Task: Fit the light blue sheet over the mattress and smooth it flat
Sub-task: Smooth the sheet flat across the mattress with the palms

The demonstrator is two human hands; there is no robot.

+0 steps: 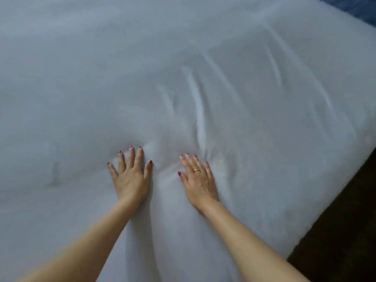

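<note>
The light blue sheet (101, 78) covers the whole mattress and fills almost all of the head view. My left hand (131, 176) lies palm down on it near the middle, fingers spread and straight. My right hand (198, 180), with a gold ring, presses flat beside it, fingers pointing up and left. Long wrinkles (198, 110) run away from my fingertips toward the far right side. More faint creases show on the left part of the sheet. The mattress itself is hidden under the fabric.
The bed's right edge (333, 190) runs diagonally, with dark floor (345, 241) beyond it at the lower right. A dark blue patch (360, 7) shows past the far right corner.
</note>
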